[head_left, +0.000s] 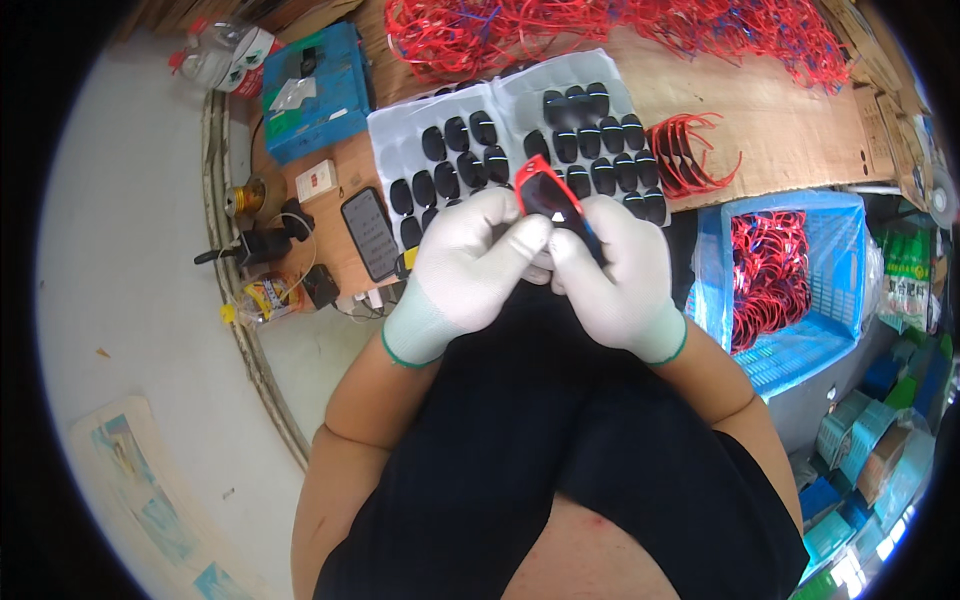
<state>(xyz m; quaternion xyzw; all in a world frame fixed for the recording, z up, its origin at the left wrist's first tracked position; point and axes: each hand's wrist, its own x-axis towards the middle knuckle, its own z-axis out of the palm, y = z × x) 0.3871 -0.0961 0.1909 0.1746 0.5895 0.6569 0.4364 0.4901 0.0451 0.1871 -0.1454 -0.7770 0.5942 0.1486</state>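
Observation:
Both my hands wear white knit gloves with green cuffs and meet over my lap at the table's near edge. Between them is a pair of red-framed sunglasses (548,190) with a dark lens, tilted. My left hand (455,270) grips its left side, thumb pressed near the lens's lower edge. My right hand (622,275) pinches it from the right, thumb tip beside the left one. The fingers underneath are mostly hidden. Just beyond lie white trays (395,135) with rows of dark lenses (445,180). A yellow-handled tool (405,263) shows beside my left hand, partly covered.
Red frames (690,155) stand in a row right of the trays; a tangled red heap (600,35) lies behind. A blue crate (840,300) at right holds more. At left are a phone (370,233), blue box (318,90), small white box (316,180) and bottles (225,60).

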